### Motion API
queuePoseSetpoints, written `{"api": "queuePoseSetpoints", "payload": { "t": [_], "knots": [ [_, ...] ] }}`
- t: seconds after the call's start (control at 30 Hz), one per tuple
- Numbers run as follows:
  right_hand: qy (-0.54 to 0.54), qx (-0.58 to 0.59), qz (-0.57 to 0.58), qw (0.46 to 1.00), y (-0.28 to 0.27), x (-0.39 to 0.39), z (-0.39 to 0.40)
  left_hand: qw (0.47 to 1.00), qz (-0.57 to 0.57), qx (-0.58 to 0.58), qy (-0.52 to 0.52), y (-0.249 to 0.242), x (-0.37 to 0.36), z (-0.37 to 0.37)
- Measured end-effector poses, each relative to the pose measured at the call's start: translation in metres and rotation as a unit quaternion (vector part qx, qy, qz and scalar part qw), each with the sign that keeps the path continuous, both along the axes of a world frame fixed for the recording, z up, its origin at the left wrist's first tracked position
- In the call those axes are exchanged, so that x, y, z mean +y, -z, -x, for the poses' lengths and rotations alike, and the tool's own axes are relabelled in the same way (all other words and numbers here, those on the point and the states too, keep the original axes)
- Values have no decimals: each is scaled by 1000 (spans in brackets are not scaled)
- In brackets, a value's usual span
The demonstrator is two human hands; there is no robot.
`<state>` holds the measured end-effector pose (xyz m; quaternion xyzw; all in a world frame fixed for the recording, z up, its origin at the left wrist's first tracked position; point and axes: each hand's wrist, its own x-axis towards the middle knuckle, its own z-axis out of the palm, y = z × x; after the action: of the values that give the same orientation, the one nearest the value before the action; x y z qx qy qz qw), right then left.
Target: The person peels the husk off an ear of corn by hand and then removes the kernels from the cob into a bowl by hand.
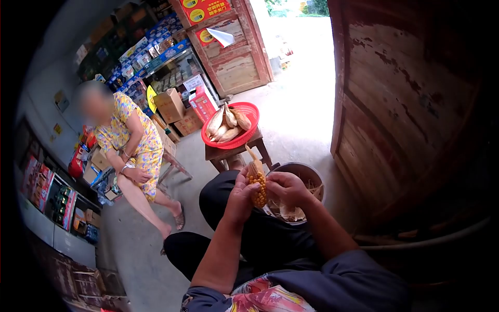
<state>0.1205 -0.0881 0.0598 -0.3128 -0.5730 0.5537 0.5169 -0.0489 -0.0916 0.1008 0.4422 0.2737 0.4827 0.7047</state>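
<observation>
My left hand (239, 198) is wrapped round an ear of corn (258, 193) with yellow kernels showing. A strip of pale husk (251, 153) sticks up from its top end. Right beside the ear, my right hand (289, 189) has its fingers pinched together; what they hold is hidden. Below and behind my right hand stands a round bucket (315, 180) with dry husk pieces inside. Ahead of my knees, a red plastic basket (209, 144) holds several ears of corn in pale husks (226, 125).
A wooden stool (223, 154) carries the basket. On the left, a person in a yellow floral outfit (136, 135) sits with hands on the lap. Cardboard boxes (170, 106) and stocked shelves (148, 57) line the back. A wooden door (400, 114) stands on the right of the bright doorway.
</observation>
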Motion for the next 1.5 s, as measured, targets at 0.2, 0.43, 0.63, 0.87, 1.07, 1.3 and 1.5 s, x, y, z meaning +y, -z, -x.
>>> {"api": "queuePoseSetpoints", "payload": {
  "t": [0.2, 0.43, 0.63, 0.87, 1.07, 1.3, 1.5],
  "knots": [
    [120, 36, -42, 991, 2, 6, -9, 999, 0, 47, -12, 4, -1, 1],
    [67, -16, -43, 997, 5, 5, -9, 998, -37, 53, 9, 4, -4, -6],
    [106, -72, -33, 991, 8, 7, -13, 998, -22, 56, 28, 0, -4, -6],
    [39, -6, -1, 999, 8, 7, -19, 996, 4, 82, 41, 0, -5, -1],
    [66, -14, 11, 998, 7, 8, -15, 996, -32, 27, 74, 30, 11, 2],
    [131, -176, -52, 974, 31, 22, -23, 988, -101, 81, 81, 50, 26, -5],
    [130, -109, -50, 984, 53, 34, -21, 979, -114, 130, 106, 58, 28, -6]
  ]
}}
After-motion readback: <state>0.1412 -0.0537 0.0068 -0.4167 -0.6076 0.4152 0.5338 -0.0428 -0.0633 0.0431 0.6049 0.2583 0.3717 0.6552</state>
